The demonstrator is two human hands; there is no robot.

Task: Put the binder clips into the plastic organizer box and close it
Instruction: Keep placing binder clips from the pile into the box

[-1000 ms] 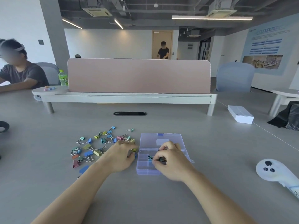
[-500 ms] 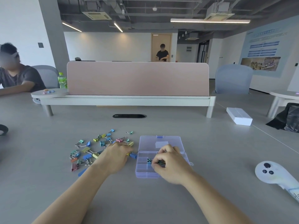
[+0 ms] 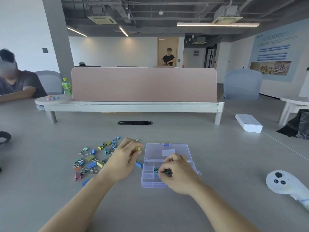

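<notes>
A clear purple plastic organizer box [image 3: 148, 180] lies open on the grey table, its lid [image 3: 167, 150] folded flat away from me. Several coloured binder clips [image 3: 91, 162] are scattered to its left. My left hand [image 3: 122, 162] hovers between the pile and the box, pinching a yellow binder clip [image 3: 138, 149] at its fingertips. A blue clip [image 3: 138, 164] lies just beside the box's left wall. My right hand [image 3: 177, 174] is curled over the box's compartments, fingers pinching green and dark clips [image 3: 156, 169] inside. Most of the right side of the box is hidden under that hand.
A white game-style controller [image 3: 284, 183] lies at the right. A white box [image 3: 249, 123] sits farther back right, near a black bag [image 3: 299, 126]. A pink divider on a low shelf [image 3: 143, 86] crosses the table behind a cable slot [image 3: 135, 122]. A person sits at the far left.
My left hand has lifted from the edge of the pile with a yellow clip and moved up toward the box lid. My right hand stays over the compartments.
</notes>
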